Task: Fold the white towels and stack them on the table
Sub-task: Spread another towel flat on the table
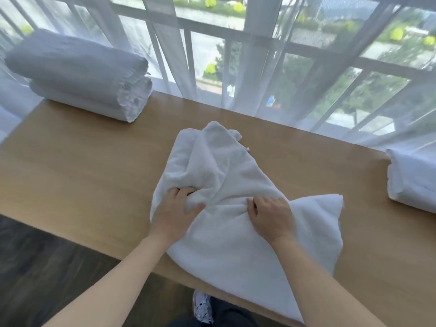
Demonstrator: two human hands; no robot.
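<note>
A crumpled white towel (pixel 226 185) lies in the middle of the wooden counter (pixel 77 175), its near part draped over the 6 o'clock edge and one flat corner spread out toward 3 o'clock. Both hands are on it. The left hand (pixel 175 210) sits at the towel's 9 o'clock side with its fingers (pixel 186 191) curled into the fabric, thumb pressed across a bunched fold — it grips the cloth. The right hand (pixel 271 217) rests just beside it toward 3 o'clock, fingers bent and dug into the gathered pile, also holding a pinch of towel; creases radiate from between the two hands.

At 10 o'clock, near the far corner of the counter, two folded towels (pixel 80 74) are stacked one on the other, well apart from the loose one. At 3 o'clock another folded towel (pixel 412 180) lies at the frame edge, partly cut off.

Behind the counter, at 12 o'clock, a sheer white curtain (pixel 271 67) hangs before a window with railings — greenery shows through it. Dark wooden floor (pixel 47 267) fills the 7 o'clock corner, and a patterned shoe (pixel 202 308) shows below the counter edge at 6 o'clock.
</note>
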